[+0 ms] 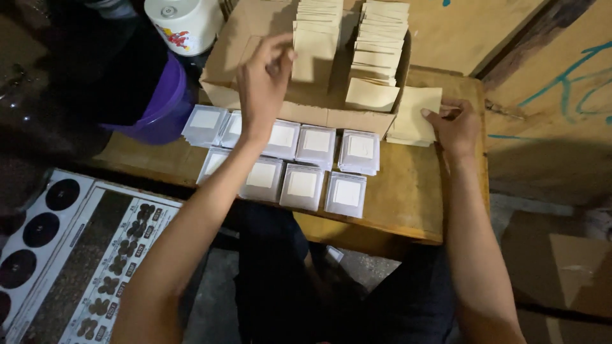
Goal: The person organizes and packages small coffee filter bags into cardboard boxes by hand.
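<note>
Head view: left hand [264,79] reaching into cardboard box [255,38], fingers pinching front brown envelope [311,60] of left row. Right hand [456,127] closed on small envelope stack [414,114] at box's right corner, on bench [408,191]. Two rows in box well filled. Nine clear-sleeved packets [303,185] lined along bench front, seemingly unboxed. Purple bucket [162,108], white tub [185,22] crowding left; printed chart [95,255] below.
</note>
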